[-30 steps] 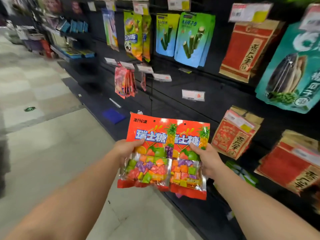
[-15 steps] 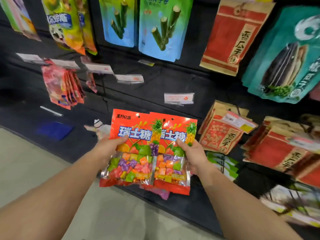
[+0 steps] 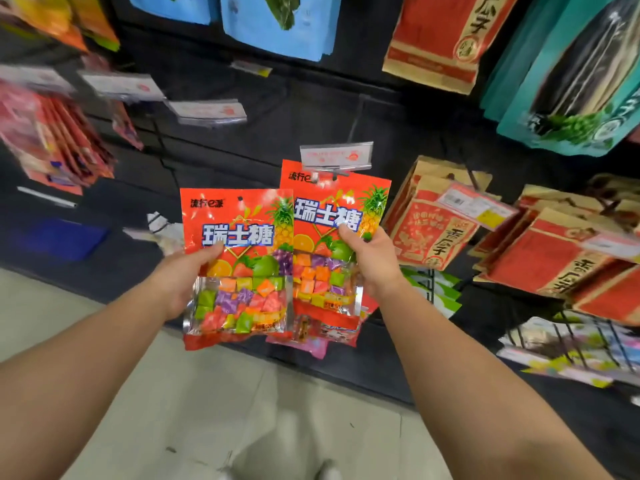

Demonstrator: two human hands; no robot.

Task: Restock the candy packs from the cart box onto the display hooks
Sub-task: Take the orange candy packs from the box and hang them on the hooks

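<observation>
I hold two orange-red candy packs with coloured sweets showing through clear windows. My left hand (image 3: 181, 277) grips the left pack (image 3: 239, 265) by its left edge, thumb on the front. My right hand (image 3: 372, 259) grips the right pack (image 3: 332, 237) by its right edge and holds it higher, its top hole just below a display hook with a price tag (image 3: 336, 156). More packs show behind the right one, at its lower edge. The cart box is out of view.
The black display wall carries hanging brown-and-red seed bags (image 3: 433, 230) right of the hook, teal bags (image 3: 571, 81) above right, blue bags (image 3: 277, 26) at the top and red packs (image 3: 59, 143) at the left. A wire rack (image 3: 571, 344) sits low right. Pale floor lies below.
I have stepped closer to the wall. The two packs, held overlapped and level before, have come apart: the right hand has lifted its pack up to the tagged hook.
</observation>
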